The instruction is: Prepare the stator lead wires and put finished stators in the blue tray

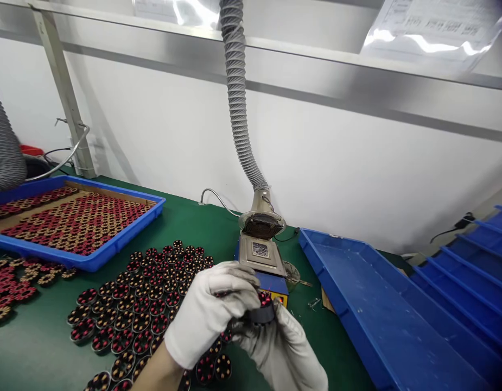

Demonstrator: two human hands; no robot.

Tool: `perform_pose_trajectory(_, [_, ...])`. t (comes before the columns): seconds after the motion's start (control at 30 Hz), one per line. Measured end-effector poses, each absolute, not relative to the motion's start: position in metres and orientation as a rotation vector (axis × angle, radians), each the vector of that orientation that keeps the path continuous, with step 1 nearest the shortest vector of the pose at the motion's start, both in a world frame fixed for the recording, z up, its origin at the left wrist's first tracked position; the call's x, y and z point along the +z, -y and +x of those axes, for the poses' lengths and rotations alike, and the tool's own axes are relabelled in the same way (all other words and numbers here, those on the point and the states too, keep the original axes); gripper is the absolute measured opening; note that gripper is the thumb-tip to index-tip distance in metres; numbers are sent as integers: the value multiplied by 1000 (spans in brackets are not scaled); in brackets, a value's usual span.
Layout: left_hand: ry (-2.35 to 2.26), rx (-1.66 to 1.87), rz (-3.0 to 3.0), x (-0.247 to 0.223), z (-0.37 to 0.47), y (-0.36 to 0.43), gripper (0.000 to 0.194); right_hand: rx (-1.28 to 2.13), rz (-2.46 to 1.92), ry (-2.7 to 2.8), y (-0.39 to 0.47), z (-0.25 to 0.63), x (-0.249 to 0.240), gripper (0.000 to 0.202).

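Observation:
Both my hands wear white gloves with greyish fingers and meet low in the middle of the head view. My right hand [283, 347] is closed around a round black part [262, 312] with red pieces inside its ring. From the left, my left hand [216, 304] reaches over, its fingers bent down at the part's side; what its fingertips pinch is hidden. Just behind them stands a blue machine with a metal top plate [261, 254]. Many round black parts with red or tan pieces [143, 320] lie on the green table to the left.
A blue tray [124, 239] of red and tan rings stands at the left, loose rings [14, 288] before it. An open blue tray [397, 309] lies at the right beside stacked blue trays [474, 271]. A grey ribbed hose [238, 98] hangs behind the machine.

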State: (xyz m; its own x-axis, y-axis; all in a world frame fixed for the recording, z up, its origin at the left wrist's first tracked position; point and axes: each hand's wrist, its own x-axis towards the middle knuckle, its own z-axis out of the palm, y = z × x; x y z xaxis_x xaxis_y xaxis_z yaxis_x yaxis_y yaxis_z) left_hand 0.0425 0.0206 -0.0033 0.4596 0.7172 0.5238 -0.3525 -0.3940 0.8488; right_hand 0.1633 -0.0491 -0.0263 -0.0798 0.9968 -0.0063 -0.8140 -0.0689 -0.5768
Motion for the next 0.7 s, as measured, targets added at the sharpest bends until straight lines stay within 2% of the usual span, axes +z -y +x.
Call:
perform_pose_trajectory(0.17, [-500,1393,1384,2,35,-20,14,1612,-509,485,51,167,-28,28])
perform_pose_trajectory(0.3, [-595,1028,1502,13,30,-14,23,1568,-468,460,52,171,-24,29])
perform_pose_trajectory(0.37, [-545,947,1489,13,33,-12,22,1550,-476,450,53,170,-24,29])
perform_pose_trajectory(0.6, [-375,1204,1373,-1,33,-17,17,1566,-440,480,53,162,-28,35])
perform_pose_trajectory(0.7, [-460,1340,1254,1,26,-17,14,1579,-461,475,54,167,-31,35])
